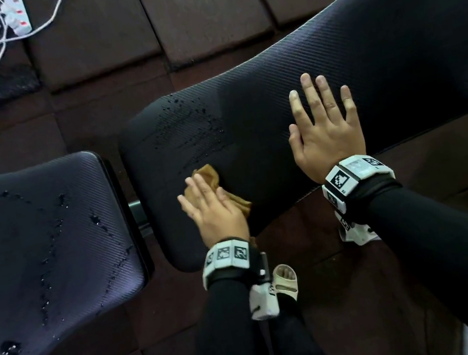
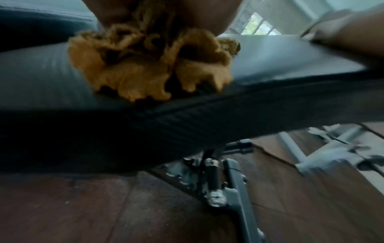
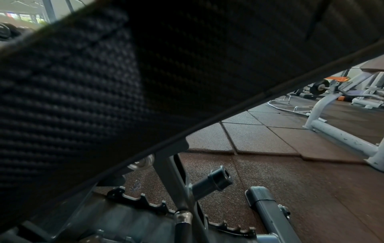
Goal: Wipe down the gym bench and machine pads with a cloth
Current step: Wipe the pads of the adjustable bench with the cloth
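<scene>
The black bench back pad [image 1: 358, 41] runs from centre to upper right, with water droplets [image 1: 186, 123] on its near end. My left hand [image 1: 210, 209] presses a crumpled tan cloth [image 1: 210, 175] onto that pad's near edge, fingers fairly straight. In the left wrist view the cloth [image 2: 145, 65] bunches under the palm on the pad [image 2: 280, 57]. My right hand [image 1: 323, 128] lies flat and spread on the pad, to the right of the cloth. The seat pad [image 1: 36, 241] at left carries wet streaks. The right wrist view shows only the pad's textured side [image 3: 83, 82].
A white power strip with a looped cable [image 1: 18, 15] lies on the brown rubber floor tiles at upper left. My sandalled foot [image 1: 285, 280] stands below the pad. The bench's metal frame [image 2: 234, 189] is underneath. Another machine's grey base [image 3: 343, 139] stands to the right.
</scene>
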The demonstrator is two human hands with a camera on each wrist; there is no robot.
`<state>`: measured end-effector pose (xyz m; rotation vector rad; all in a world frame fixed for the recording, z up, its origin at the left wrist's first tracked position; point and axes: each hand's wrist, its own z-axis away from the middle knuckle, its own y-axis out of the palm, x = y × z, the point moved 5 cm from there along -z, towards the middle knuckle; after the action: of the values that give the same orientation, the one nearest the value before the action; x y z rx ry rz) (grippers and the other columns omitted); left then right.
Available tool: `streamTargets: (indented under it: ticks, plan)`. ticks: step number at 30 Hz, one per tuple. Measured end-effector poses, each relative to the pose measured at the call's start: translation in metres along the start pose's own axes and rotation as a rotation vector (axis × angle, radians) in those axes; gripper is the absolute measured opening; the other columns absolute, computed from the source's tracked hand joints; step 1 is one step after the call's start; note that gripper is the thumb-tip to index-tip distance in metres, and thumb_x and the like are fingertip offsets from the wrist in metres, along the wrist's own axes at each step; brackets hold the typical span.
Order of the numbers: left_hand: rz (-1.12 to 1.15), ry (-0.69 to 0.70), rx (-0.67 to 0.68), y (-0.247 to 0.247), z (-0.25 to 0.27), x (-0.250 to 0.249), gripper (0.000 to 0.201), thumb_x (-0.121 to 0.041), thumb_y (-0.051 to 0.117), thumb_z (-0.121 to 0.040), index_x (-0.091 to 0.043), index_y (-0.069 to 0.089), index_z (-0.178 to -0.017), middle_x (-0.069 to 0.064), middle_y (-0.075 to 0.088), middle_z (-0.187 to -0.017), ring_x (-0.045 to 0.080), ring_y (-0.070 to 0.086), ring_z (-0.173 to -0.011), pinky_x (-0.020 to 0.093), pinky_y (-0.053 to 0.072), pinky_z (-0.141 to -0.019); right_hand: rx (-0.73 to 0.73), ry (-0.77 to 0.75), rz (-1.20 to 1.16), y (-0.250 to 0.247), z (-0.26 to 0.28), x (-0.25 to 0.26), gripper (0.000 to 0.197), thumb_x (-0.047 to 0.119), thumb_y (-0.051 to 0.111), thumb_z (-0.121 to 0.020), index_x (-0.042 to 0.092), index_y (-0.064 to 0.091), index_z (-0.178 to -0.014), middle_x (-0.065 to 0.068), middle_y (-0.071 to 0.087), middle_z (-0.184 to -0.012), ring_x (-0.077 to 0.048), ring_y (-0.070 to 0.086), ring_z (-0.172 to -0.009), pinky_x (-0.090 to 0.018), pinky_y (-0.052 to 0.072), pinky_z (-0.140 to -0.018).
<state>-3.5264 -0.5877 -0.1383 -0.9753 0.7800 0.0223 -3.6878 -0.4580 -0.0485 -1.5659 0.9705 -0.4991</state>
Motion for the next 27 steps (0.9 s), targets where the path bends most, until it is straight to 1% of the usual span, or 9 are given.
streamTargets:
  ticks: [2, 4, 6, 8, 13, 18, 21, 24, 27]
  plan:
    - [0.003, -0.072, 0.002, -0.005, -0.013, 0.021, 0.053, -0.026, 0.033, -0.102, -0.01, 0.016, -0.15, 0.008, 0.011, -0.159, 0.038, 0.0, -0.145, 0.041, 0.003, -0.118, 0.001, 0.004, 0.002, 0.0, 0.0, 0.0, 0.051, 0.034, 0.03, -0.097, 0.015, 0.033, -0.144, -0.009, 0.022, -0.156, -0.024, 0.017, -0.145, -0.048, 0.008, -0.117]
    - [0.005, -0.104, 0.017, -0.005, -0.016, 0.03, 0.054, -0.027, 0.032, -0.102, -0.012, 0.014, -0.151, 0.006, 0.009, -0.16, 0.036, -0.001, -0.145, 0.044, 0.003, -0.117, 0.0, 0.006, 0.004, 0.0, 0.0, 0.0, 0.051, 0.034, 0.03, -0.097, 0.015, 0.034, -0.144, -0.009, 0.022, -0.156, -0.024, 0.018, -0.144, -0.048, 0.009, -0.117]
    - [0.009, -0.108, 0.027, -0.003, -0.016, 0.029, 0.055, -0.029, 0.031, -0.102, -0.014, 0.012, -0.151, 0.003, 0.006, -0.16, 0.035, -0.003, -0.145, 0.049, 0.004, -0.115, -0.002, 0.007, 0.003, -0.001, 0.0, 0.0, 0.051, 0.034, 0.03, -0.097, 0.015, 0.035, -0.144, -0.009, 0.023, -0.155, -0.024, 0.018, -0.144, -0.048, 0.009, -0.117]
    - [0.019, -0.121, 0.04, -0.001, -0.018, 0.026, 0.056, -0.031, 0.03, -0.102, -0.015, 0.009, -0.152, 0.002, 0.003, -0.16, 0.033, -0.006, -0.145, 0.053, 0.002, -0.114, -0.007, 0.009, 0.005, -0.001, 0.0, 0.001, 0.051, 0.034, 0.03, -0.097, 0.015, 0.035, -0.144, -0.009, 0.023, -0.155, -0.024, 0.018, -0.144, -0.048, 0.01, -0.117]
    - [-0.059, -0.109, 0.064, -0.002, -0.054, 0.011, 0.058, -0.034, 0.028, -0.102, -0.017, 0.005, -0.152, 0.0, -0.001, -0.16, 0.033, -0.007, -0.145, 0.056, 0.0, -0.114, -0.014, 0.007, 0.023, 0.001, 0.0, 0.001, 0.051, 0.034, 0.03, -0.097, 0.015, 0.034, -0.144, -0.008, 0.023, -0.156, -0.024, 0.018, -0.144, -0.048, 0.01, -0.117]
    - [-0.155, -0.014, 0.082, -0.01, -0.13, -0.029, 0.058, -0.038, 0.026, -0.102, -0.017, 0.004, -0.152, 0.001, -0.003, -0.16, 0.036, -0.006, -0.145, 0.056, 0.001, -0.113, -0.032, 0.005, 0.027, 0.002, 0.0, 0.0, 0.052, 0.034, 0.031, -0.096, 0.015, 0.035, -0.144, -0.008, 0.023, -0.155, -0.024, 0.018, -0.144, -0.048, 0.011, -0.117]
    - [-0.168, 0.041, 0.121, -0.011, -0.159, -0.06, 0.056, -0.038, 0.024, -0.102, -0.022, 0.007, -0.152, 0.0, -0.002, -0.16, 0.037, -0.009, -0.144, 0.057, -0.002, -0.113, -0.032, 0.007, 0.019, 0.002, 0.0, 0.001, 0.051, 0.034, 0.032, -0.096, 0.015, 0.036, -0.144, -0.008, 0.023, -0.155, -0.024, 0.018, -0.144, -0.048, 0.012, -0.117]
    - [-0.19, 0.238, 0.139, -0.004, -0.15, -0.092, 0.054, -0.037, 0.028, -0.102, -0.025, 0.011, -0.152, -0.001, 0.003, -0.16, 0.036, -0.005, -0.144, 0.058, -0.002, -0.113, -0.028, 0.008, 0.028, 0.001, -0.001, 0.0, 0.051, 0.034, 0.033, -0.096, 0.015, 0.037, -0.143, -0.008, 0.024, -0.155, -0.024, 0.018, -0.144, -0.048, 0.013, -0.117]
    - [-0.185, 0.43, 0.156, 0.003, -0.107, -0.094, 0.056, -0.035, 0.031, -0.101, -0.024, 0.011, -0.152, -0.001, 0.005, -0.16, 0.036, -0.004, -0.145, 0.053, -0.003, -0.114, -0.029, 0.011, 0.018, 0.0, -0.001, 0.001, 0.051, 0.034, 0.034, -0.096, 0.015, 0.038, -0.143, -0.008, 0.024, -0.155, -0.023, 0.019, -0.144, -0.048, 0.013, -0.117]
